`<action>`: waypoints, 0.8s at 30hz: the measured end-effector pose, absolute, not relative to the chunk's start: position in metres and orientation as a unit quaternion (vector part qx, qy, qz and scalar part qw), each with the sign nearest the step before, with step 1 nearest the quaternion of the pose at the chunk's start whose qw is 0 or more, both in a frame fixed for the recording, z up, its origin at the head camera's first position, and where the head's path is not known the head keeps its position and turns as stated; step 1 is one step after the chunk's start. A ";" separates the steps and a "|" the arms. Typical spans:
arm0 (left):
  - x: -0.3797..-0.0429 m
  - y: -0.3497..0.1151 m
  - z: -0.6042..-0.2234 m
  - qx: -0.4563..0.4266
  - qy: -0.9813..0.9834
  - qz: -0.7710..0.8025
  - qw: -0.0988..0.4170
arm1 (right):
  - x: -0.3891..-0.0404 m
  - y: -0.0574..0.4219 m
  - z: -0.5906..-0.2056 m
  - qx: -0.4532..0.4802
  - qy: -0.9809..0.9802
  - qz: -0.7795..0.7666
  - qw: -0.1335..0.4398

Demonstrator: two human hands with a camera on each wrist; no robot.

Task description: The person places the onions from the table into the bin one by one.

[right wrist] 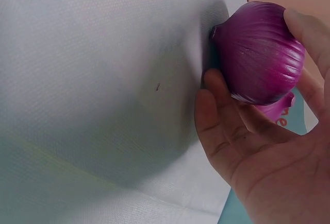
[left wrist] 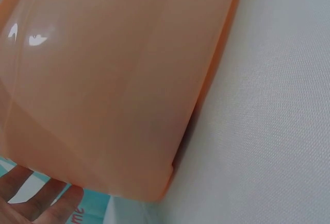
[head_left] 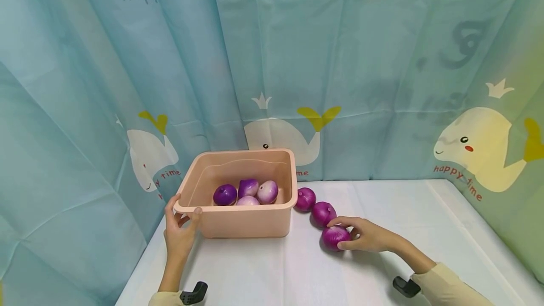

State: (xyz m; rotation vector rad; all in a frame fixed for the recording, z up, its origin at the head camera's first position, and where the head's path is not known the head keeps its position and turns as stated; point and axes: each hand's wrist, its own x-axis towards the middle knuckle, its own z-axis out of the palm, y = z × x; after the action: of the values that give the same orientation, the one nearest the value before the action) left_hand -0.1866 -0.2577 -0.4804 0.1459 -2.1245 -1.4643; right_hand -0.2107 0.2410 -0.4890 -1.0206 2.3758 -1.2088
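My left hand (head_left: pixel 179 237) holds the front left corner of a pink plastic bin (head_left: pixel 246 223), thumb on the front rim and fingers at the left side. Inside the bin lie several purple and pale round vegetables that look like onions (head_left: pixel 225 194). Right of the bin, my right hand (head_left: pixel 370 235) grips the nearest purple onion (head_left: pixel 335 238) between thumb and fingers. In the right wrist view, the thumb lies on one side of this onion (right wrist: pixel 263 54) and fingers on the other. The left wrist view shows the bin's wall (left wrist: pixel 113 80) and fingertips (left wrist: pixel 67 201) against it.
Two more purple onions, a middle one (head_left: pixel 324 214) and a far one (head_left: pixel 305 199), form a slanting row with the gripped onion, the far one close beside the bin. A white cloth covers the table (head_left: pixel 403 211). Blue curtain (head_left: pixel 340 60) with whale prints hangs behind and at the sides.
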 end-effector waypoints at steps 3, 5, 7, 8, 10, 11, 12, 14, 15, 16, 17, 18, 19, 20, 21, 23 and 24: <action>-0.187 -0.257 -0.480 0.056 -0.790 -0.545 0.274 | -0.211 0.241 -0.487 -0.351 0.825 -0.419 0.146; -0.187 -0.258 -0.481 0.056 -0.790 -0.546 0.273 | -0.212 0.240 -0.486 -0.350 0.827 -0.414 0.148; -0.187 -0.258 -0.481 0.055 -0.789 -0.547 0.274 | -0.212 0.239 -0.484 -0.348 0.830 -0.408 0.153; -0.187 -0.258 -0.481 0.055 -0.789 -0.546 0.275 | -0.213 0.238 -0.483 -0.348 0.832 -0.404 0.155; -0.187 -0.258 -0.481 0.057 -0.789 -0.546 0.277 | -0.214 0.238 -0.480 -0.349 0.833 -0.398 0.159; -0.187 -0.258 -0.481 0.056 -0.789 -0.545 0.279 | -0.215 0.238 -0.478 -0.351 0.833 -0.396 0.162; -0.187 -0.258 -0.481 0.055 -0.788 -0.544 0.282 | -0.215 0.238 -0.476 -0.353 0.833 -0.394 0.163; -0.188 -0.258 -0.482 0.056 -0.788 -0.542 0.287 | -0.217 0.238 -0.472 -0.365 0.830 -0.389 0.162; -0.188 -0.257 -0.482 0.056 -0.789 -0.540 0.289 | -0.218 0.239 -0.468 -0.372 0.828 -0.387 0.161; -0.188 -0.257 -0.482 0.055 -0.789 -0.538 0.291 | -0.219 0.239 -0.465 -0.378 0.826 -0.385 0.160; -0.188 -0.257 -0.482 0.056 -0.790 -0.537 0.292 | -0.221 0.239 -0.461 -0.386 0.825 -0.383 0.158; -0.188 -0.258 -0.483 0.055 -0.790 -0.536 0.293 | -0.223 0.240 -0.457 -0.394 0.822 -0.380 0.155; -0.188 -0.258 -0.483 0.055 -0.790 -0.536 0.294 | -0.224 0.240 -0.453 -0.400 0.821 -0.377 0.152; -0.188 -0.258 -0.483 0.056 -0.790 -0.535 0.294 | -0.226 0.241 -0.449 -0.403 0.822 -0.374 0.150; -0.188 -0.258 -0.483 0.056 -0.790 -0.535 0.294 | -0.229 0.242 -0.445 -0.406 0.822 -0.371 0.147; -0.189 -0.258 -0.484 0.056 -0.790 -0.536 0.294 | -0.233 0.243 -0.436 -0.410 0.825 -0.363 0.140; -0.189 -0.258 -0.484 0.056 -0.790 -0.536 0.293 | -0.236 0.244 -0.432 -0.411 0.827 -0.359 0.138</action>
State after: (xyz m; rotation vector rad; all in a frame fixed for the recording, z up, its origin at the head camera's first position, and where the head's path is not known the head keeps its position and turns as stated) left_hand -0.1888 -0.2583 -0.4837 0.1498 -2.1029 -1.4284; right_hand -0.2356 0.2436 -0.4319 -1.1888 2.3913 -1.0388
